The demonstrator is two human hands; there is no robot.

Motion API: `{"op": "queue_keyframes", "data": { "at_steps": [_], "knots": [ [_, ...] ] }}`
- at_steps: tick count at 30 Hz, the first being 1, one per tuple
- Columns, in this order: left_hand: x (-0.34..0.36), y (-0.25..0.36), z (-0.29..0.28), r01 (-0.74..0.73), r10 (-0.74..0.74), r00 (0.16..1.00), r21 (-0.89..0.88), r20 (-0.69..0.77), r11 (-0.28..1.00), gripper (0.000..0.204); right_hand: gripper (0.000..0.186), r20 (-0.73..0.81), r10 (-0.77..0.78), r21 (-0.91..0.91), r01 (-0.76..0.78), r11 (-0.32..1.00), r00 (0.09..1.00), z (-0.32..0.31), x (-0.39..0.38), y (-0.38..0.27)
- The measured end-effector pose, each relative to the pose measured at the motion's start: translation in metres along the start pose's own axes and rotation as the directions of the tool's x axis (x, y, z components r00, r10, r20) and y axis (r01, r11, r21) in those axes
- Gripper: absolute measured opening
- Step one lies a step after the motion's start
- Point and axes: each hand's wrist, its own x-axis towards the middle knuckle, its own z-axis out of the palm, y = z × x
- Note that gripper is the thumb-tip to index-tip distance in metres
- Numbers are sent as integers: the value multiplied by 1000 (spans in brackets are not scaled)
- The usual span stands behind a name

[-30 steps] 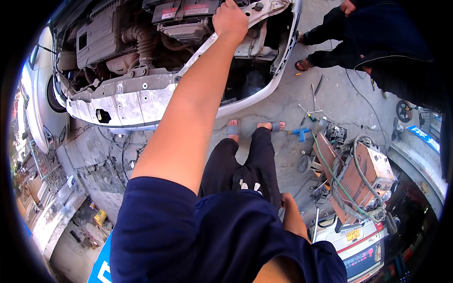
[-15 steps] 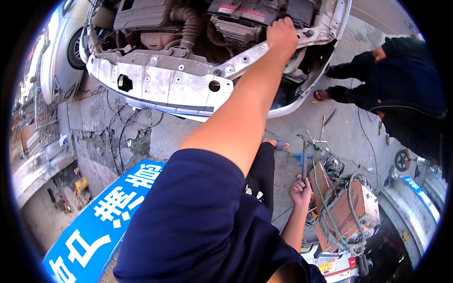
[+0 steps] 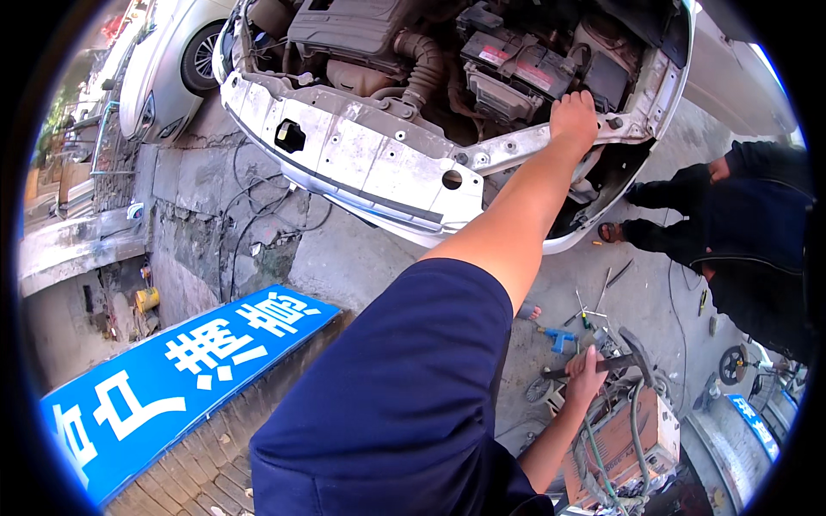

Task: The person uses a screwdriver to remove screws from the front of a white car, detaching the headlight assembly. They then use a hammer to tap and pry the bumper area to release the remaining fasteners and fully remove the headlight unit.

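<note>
My left hand (image 3: 574, 119) is closed at the front frame (image 3: 513, 148) of a white car, beside the black box (image 3: 605, 82) and the car battery (image 3: 519, 62). Its fingers curl down, and what the fingertips hold is hidden. Lower right, my right hand (image 3: 587, 373) grips a hammer (image 3: 618, 362) by its dark handle. The hammer lies nearly level, its curved head pointing right, above a cluttered pile and a brown box (image 3: 615, 439).
Next to the car at right stands another person (image 3: 744, 206) in dark clothes. A blue sign (image 3: 185, 378) lies at lower left. Thin tools (image 3: 594, 310) and a blue tool (image 3: 560, 338) are on the concrete. Black cables (image 3: 245, 211) trail near the bumper. A silver car (image 3: 163, 69) stands upper left.
The hammer has swung from upright to nearly level, its head now to the right. My left hand stays at the car frame, while the whole view has shifted.
</note>
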Motion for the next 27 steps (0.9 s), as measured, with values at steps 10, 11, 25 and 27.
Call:
{"op": "queue_keyframes", "data": {
  "at_steps": [10, 11, 25, 27],
  "knots": [
    [0, 0, -6, 22, -22, 999, -5, 48, 1000, 23, 34, -115, 242, -78, -252, 965, 963, 68, 52, -1],
    [0, 0, -5, 30, -30, 998, 0, 53, 1000, 23, 33, -123, 309, -161, -326, 931, 943, 64, 53, 1],
    [4, 4, -12, 5, -17, 997, 158, 76, 987, 26, 22, 286, 684, 48, -723, 689, 671, 113, 102, 60],
    [6, 2, -8, -49, 13, 991, 278, 130, 959, 28, 24, 325, 713, 28, -760, 650, 622, 124, 105, 58]
  ]
}}
